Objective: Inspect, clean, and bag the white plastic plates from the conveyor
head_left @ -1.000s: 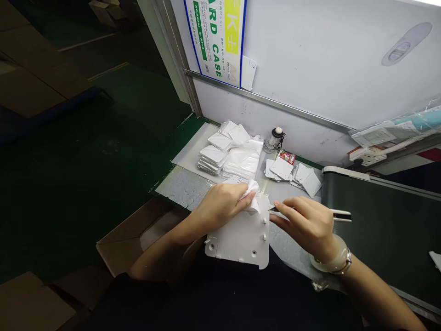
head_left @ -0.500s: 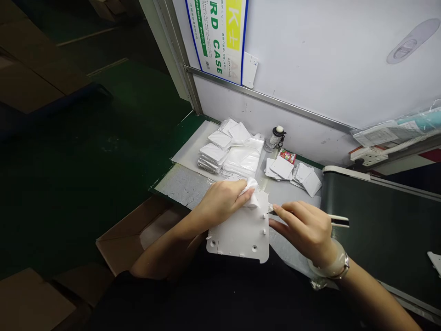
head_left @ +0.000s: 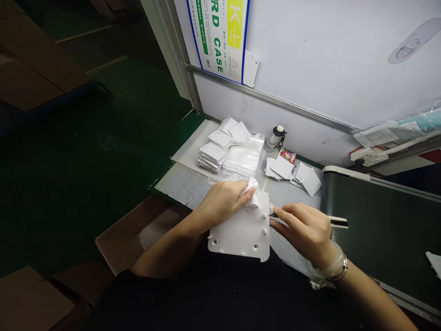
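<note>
A flat white plastic panel (head_left: 237, 234) with small pegs and two screw holes faces up in front of my body. My left hand (head_left: 223, 202) is closed on a crumpled white cloth (head_left: 253, 191) at the panel's far edge; whether it also grips the panel is hidden. In my right hand (head_left: 306, 230) is a utility knife (head_left: 339, 222), its pale handle sticking out behind the fist. The dark blade tip meets the panel's right edge beside a peg. Past my hands, stacked white panels (head_left: 212, 156) lie next to clear plastic bags (head_left: 243, 158).
More white panels (head_left: 282, 168) and a small red packet (head_left: 288, 155) lie on the bench. A clear bottle (head_left: 275, 138) stands against the wall. On the right runs a dark conveyor belt (head_left: 379, 216). Cardboard boxes (head_left: 31, 299) sit on the floor at the left.
Hardly anything differs. The panel and my left hand appear shifted very slightly right, and the knife stays at the panel's right edge.
</note>
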`<action>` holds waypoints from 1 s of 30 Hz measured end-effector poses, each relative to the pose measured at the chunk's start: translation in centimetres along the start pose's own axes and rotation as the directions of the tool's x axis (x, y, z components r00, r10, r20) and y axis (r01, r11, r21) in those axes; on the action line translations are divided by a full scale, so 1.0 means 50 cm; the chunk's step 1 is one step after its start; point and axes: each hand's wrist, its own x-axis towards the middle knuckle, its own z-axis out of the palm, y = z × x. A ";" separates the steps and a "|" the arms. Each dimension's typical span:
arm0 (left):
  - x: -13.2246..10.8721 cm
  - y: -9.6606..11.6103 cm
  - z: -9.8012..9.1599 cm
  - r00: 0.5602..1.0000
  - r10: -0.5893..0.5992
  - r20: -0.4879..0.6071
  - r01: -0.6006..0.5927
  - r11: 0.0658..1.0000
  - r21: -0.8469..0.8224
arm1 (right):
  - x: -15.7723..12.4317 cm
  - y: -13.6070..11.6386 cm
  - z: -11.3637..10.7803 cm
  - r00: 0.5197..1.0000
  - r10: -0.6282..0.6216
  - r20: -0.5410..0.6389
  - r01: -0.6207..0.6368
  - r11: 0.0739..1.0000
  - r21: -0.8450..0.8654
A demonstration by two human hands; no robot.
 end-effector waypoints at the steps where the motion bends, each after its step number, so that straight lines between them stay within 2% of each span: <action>1: 0.000 0.000 0.001 1.000 -0.001 -0.002 0.001 1.000 0.001 | 0.000 0.000 0.000 1.000 -0.004 -0.002 0.004 1.000 -0.003; 14: 0.004 -0.003 -0.002 1.000 -0.017 -0.021 0.017 1.000 0.002 | -0.007 -0.009 -0.003 0.999 -0.042 0.005 0.042 0.999 -0.028; 30: 0.011 0.000 -0.004 0.999 -0.043 0.013 0.044 0.998 -0.035 | -0.020 -0.009 -0.004 0.998 -0.055 0.016 0.055 0.998 -0.033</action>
